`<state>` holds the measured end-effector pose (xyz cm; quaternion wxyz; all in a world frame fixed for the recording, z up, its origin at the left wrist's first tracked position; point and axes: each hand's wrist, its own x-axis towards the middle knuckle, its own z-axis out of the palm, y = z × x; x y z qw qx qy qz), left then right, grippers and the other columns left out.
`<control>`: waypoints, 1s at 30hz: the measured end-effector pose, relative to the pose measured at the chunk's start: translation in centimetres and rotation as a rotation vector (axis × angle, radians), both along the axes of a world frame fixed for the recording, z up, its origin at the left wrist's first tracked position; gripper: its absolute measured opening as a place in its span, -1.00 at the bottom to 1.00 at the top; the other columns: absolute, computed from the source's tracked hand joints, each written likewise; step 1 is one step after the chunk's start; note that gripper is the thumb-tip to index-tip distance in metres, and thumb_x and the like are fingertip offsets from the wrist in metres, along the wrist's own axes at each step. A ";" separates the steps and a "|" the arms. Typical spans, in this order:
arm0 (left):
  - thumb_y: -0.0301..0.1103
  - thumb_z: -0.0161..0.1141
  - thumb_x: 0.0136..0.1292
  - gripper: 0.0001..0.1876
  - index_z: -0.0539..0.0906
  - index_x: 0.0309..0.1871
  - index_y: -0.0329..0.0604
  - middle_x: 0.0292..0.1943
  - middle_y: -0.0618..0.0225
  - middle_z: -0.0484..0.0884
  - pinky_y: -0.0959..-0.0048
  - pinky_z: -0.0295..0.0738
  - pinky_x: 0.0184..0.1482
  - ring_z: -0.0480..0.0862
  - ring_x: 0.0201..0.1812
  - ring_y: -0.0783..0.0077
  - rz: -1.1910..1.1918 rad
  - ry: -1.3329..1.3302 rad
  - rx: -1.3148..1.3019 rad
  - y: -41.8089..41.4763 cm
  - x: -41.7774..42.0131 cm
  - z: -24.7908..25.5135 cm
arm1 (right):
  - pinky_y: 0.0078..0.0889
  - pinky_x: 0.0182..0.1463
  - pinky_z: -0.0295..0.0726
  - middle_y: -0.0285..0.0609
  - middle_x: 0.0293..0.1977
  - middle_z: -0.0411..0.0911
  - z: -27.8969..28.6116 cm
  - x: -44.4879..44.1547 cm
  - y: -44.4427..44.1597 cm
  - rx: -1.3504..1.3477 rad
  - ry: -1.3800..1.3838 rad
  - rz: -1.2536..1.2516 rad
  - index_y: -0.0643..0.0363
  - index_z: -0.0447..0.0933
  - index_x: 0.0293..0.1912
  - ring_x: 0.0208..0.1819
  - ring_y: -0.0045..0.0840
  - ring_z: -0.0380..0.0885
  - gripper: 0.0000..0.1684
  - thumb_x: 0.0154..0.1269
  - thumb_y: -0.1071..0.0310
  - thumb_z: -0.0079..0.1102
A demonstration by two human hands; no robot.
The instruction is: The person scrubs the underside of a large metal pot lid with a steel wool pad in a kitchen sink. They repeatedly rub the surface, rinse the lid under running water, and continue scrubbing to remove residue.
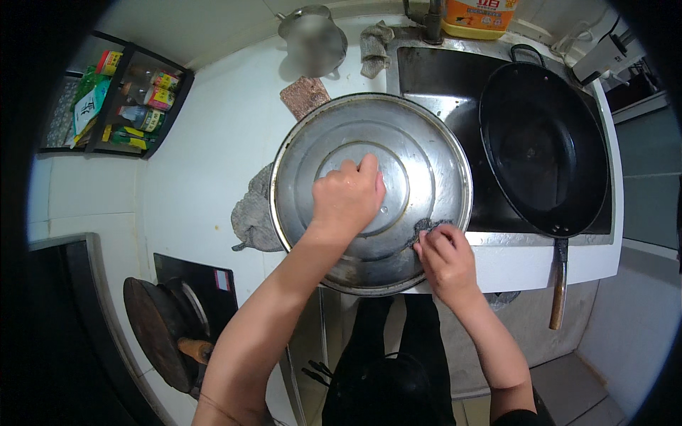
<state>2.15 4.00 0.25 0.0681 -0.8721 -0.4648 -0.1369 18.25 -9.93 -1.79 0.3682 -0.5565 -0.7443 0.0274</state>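
A large round steel lid (373, 114) with ring-shaped ridges lies before me, over the counter's front and the sink's left edge. My left hand (349, 194) is closed in a fist at the lid's centre; whatever it grips there is hidden beneath the fingers. Pinched in my right hand (450, 261) is a dark scouring pad (422, 226), pressed to the lid's lower right part near the rim. Brownish marks and water drops show on the metal.
A black wok (543, 144) rests across the sink (437, 64), its wooden handle jutting past the counter's front. Left of the lid lie a grey cloth (253, 213) and a copper-coloured scrubber (305, 96). A steel pot (314, 45) stands behind; another pan (160, 330) sits lower left.
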 end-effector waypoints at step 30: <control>-0.20 0.26 0.23 -0.81 0.49 -0.33 -0.02 -0.54 0.25 0.56 0.23 0.54 -0.61 0.67 -0.60 0.17 -0.027 -0.048 -0.014 0.0 -0.1 0.1 | -0.22 -0.17 0.55 -0.11 -0.38 0.55 0.8 0.6 1.5 -0.046 -0.003 -0.076 0.30 0.57 -0.43 -0.19 -0.26 0.57 -0.88 0.03 0.61 0.37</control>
